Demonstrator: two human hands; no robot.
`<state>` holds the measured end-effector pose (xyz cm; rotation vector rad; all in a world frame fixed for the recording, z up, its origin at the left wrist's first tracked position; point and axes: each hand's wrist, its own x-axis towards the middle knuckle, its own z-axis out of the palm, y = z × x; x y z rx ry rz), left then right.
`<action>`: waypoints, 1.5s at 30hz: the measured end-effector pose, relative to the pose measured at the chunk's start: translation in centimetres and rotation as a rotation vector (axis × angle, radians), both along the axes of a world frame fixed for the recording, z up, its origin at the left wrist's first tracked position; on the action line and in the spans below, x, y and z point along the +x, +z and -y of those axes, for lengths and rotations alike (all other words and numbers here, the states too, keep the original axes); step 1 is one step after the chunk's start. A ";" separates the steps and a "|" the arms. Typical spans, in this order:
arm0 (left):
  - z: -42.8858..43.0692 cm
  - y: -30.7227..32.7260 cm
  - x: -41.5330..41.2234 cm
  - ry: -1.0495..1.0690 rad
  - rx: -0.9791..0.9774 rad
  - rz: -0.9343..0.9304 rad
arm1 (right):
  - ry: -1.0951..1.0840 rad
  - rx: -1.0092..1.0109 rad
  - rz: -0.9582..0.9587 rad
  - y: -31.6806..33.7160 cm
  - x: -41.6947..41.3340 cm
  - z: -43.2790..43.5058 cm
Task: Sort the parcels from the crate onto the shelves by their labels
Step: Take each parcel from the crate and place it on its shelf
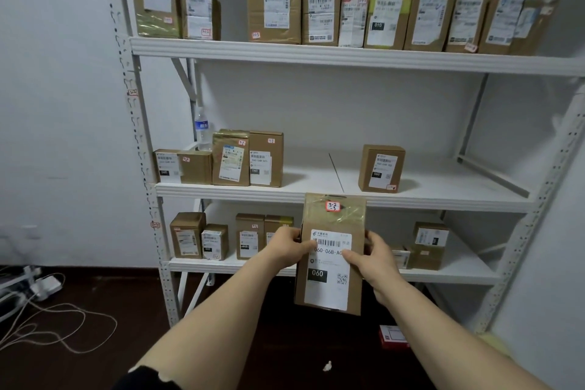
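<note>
Both bare forearms reached forward from the bottom of the view. The left hand (286,245) gripped the left edge of a brown cardboard parcel (329,291), its thumb lying across the front of the white shipping label (327,282) and the other fingers hidden behind the box. The right hand (376,258) gripped the right edge the same way, thumb on the label, fingers curled round the side. The parcel was held upright in the air in front of the white shelving, label facing the camera, with a small red tag (332,206) near its top reading 3-2-3. Beyond it, the lower shelf (221,264), the middle shelf (253,191) and the top shelf (316,54) each carried tagged brown boxes standing upright. A water bottle (202,128) stood at the back left of the middle shelf.
</note>
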<state>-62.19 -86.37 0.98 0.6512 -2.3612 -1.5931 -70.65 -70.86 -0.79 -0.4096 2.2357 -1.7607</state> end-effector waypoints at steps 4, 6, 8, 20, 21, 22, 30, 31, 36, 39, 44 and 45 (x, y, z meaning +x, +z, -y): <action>0.7 -0.2 0.5 0.015 0.000 0.016 | 0.015 -0.047 0.040 -0.2 -0.1 0.6; 1.0 -0.3 0.7 0.024 0.000 0.030 | 0.030 -0.079 0.092 -0.2 -0.2 0.7; 1.2 -0.2 1.1 0.037 0.000 0.045 | 0.065 -0.098 0.126 -0.2 -0.2 0.8; 4.9 1.9 1.7 0.122 -0.124 0.018 | 0.200 -0.135 0.251 -2.3 -1.2 5.8; 5.4 1.9 1.6 0.127 -0.108 0.011 | 0.207 -0.130 0.258 -2.4 -1.4 6.5; 6.1 1.9 1.4 0.128 -0.087 0.002 | 0.221 -0.128 0.264 -2.4 -1.7 7.3; 15.8 1.8 -1.0 0.162 -0.036 -0.003 | 0.290 -0.143 0.244 -1.4 -4.7 16.9; 17.3 1.9 -1.2 0.163 -0.025 0.001 | 0.295 -0.139 0.248 -1.3 -5.1 18.6; 24.5 1.7 -2.5 0.195 -0.009 0.033 | 0.313 -0.115 0.287 -1.3 -6.6 25.7; 27.6 1.1 -3.5 0.194 0.007 0.033 | 0.316 -0.104 0.289 -1.6 -7.4 28.7; 30.1 0.1 -4.3 0.209 0.020 0.040 | 0.307 -0.065 0.287 -2.6 -8.5 31.5; 30.5 0.0 -4.6 0.212 0.021 0.041 | 0.307 -0.061 0.290 -2.8 -8.8 32.0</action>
